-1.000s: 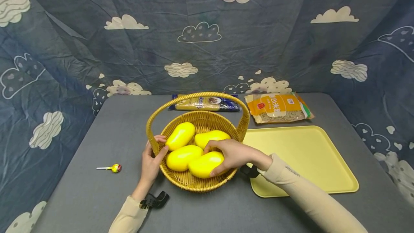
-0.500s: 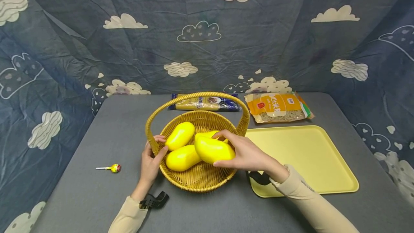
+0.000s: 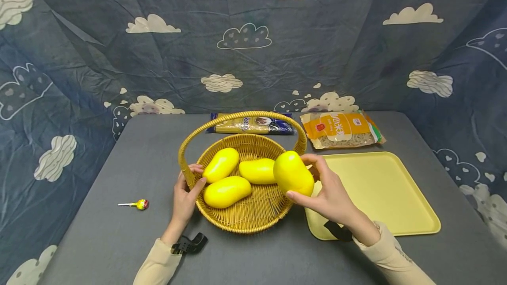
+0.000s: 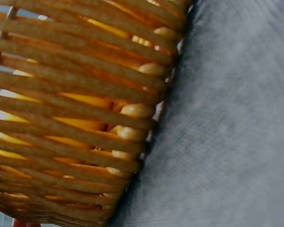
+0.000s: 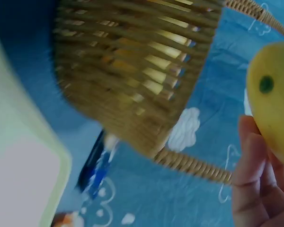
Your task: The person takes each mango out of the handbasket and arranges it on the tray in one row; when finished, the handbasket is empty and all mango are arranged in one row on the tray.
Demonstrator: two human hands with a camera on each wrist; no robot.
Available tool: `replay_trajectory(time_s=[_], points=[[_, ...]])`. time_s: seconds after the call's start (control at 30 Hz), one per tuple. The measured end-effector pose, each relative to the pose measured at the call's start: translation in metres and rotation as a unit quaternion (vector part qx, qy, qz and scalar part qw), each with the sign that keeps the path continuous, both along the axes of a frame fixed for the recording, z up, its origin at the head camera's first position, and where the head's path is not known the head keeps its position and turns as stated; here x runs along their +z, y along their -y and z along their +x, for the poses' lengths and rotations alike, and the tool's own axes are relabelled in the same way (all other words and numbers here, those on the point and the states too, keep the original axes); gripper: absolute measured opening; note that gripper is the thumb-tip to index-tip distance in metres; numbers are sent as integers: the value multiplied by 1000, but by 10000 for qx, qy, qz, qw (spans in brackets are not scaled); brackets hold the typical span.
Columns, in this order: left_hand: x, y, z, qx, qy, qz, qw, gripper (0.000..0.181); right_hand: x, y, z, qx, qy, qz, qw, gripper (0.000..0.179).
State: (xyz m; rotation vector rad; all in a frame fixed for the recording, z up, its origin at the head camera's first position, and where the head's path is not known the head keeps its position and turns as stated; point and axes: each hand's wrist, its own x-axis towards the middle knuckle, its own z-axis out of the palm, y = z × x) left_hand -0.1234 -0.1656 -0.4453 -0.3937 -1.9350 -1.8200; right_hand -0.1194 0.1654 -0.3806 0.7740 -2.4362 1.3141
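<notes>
My right hand grips a yellow mango between thumb and fingers, raised over the right rim of the wicker basket. In the right wrist view this mango shows a dark green spot on its end. Three more mangoes lie in the basket: one at the back left, one in front of it, and one to the right. At the left rim, by the foot of the handle, my left hand holds the basket. The basket's woven wall fills much of the left wrist view.
Right of the basket lies a pale yellow tray. Behind stand a blue-ended pasta packet and an orange noodle bag. A lollipop lies on the grey table at left. The tall handle arches over the basket.
My right hand has lifted the front right mango out of the basket and carried it up and right to the rim, turning it more upright. My left hand stays at the left rim.
</notes>
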Motion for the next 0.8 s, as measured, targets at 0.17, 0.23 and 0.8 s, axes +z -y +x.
replay_trajectory(time_s=[0.17, 0.23, 0.8], points=[[0, 0, 0, 21, -31, -14, 10000, 19, -9, -19, 5, -528, 114, -502, 9973, 77], [0, -1, -1, 29, -43, -22, 10000, 19, -13, -27, 4, -796, 330, -570, 9946, 74], [0, -1, 1, 1, -21, 24, 10000, 19, -44, -57, -3, -2040, 1616, 714, 9629, 69]])
